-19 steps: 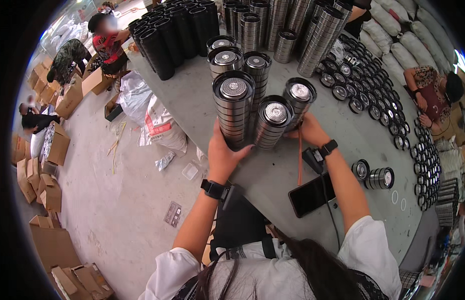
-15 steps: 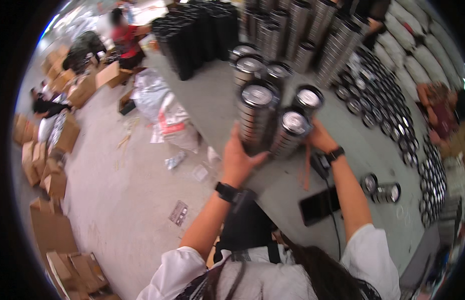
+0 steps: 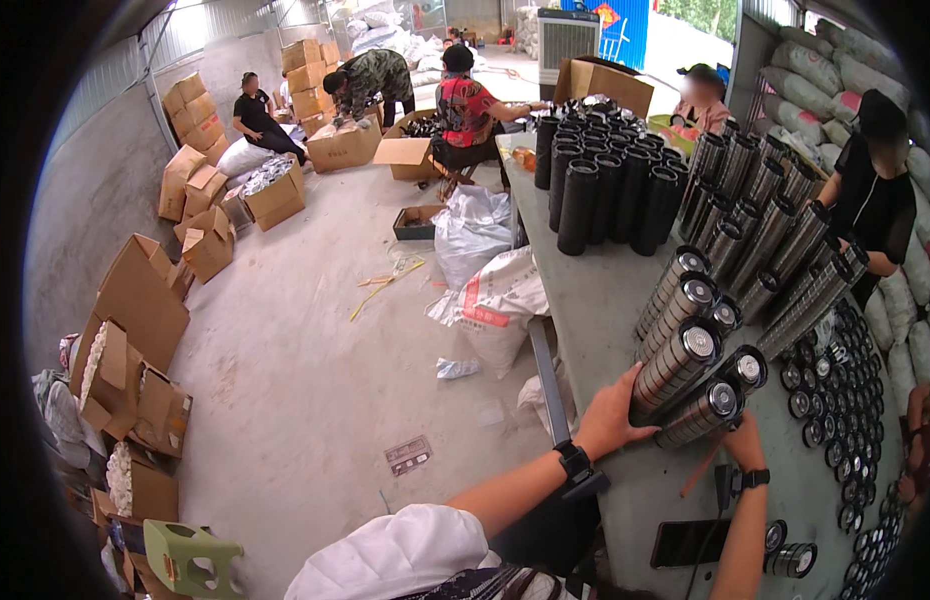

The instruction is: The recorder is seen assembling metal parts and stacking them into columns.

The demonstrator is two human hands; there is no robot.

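Note:
On the grey table stands a cluster of silver ribbed metal cylinders (image 3: 677, 370) with dark rims and shiny round tops. My left hand (image 3: 613, 412) presses against the left side of the nearest ones, thumb along the front. On the other side, my right hand (image 3: 745, 442) curls around the right side of a second ribbed cylinder (image 3: 707, 410), its fingertips partly hidden. Between them the hands hold the near cylinders together, tilted in this view. Whether their bases touch the table cannot be made out. Each wrist wears a black band.
Black cylinders (image 3: 577, 205) and more silver columns (image 3: 775, 225) crowd the table's far part. Many small round pieces (image 3: 835, 400) cover its right side. A black phone (image 3: 685, 543) and two short cylinders (image 3: 791, 560) lie near my right forearm. A person (image 3: 875, 190) stands across the table.
My view has swung left and up, so the table and both hands appear farther right. Both hands stay on the silver cylinders.

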